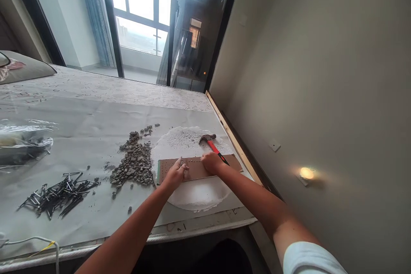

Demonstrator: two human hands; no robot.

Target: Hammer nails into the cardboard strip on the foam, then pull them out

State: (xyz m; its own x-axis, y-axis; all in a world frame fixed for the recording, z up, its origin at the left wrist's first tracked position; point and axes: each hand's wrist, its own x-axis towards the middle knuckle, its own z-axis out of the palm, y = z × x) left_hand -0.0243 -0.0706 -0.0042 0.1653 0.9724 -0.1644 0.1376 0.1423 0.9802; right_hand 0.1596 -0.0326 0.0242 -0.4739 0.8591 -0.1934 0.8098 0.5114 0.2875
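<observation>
A brown board point(195, 170) with rows of small holes lies across a rough white round slab point(195, 199). Over the board's left part, my left hand point(174, 174) is pinched around a thin dark nail. My right hand point(212, 162) is closed in a fist above the board's middle; whatever it may hold is hidden. Just beyond it lies a hammer point(212, 142) with a red and black handle, its head on the white slab and its handle end across the board. The handle passes behind my right hand and wrist.
Left of the slab is a heap of grey stone bits point(135, 160). Farther left are a pile of nails point(59, 192) and a clear plastic bag point(24, 145). A cable point(35, 238) crosses the near left edge. A wooden strip point(234, 135) and a wall border the right side.
</observation>
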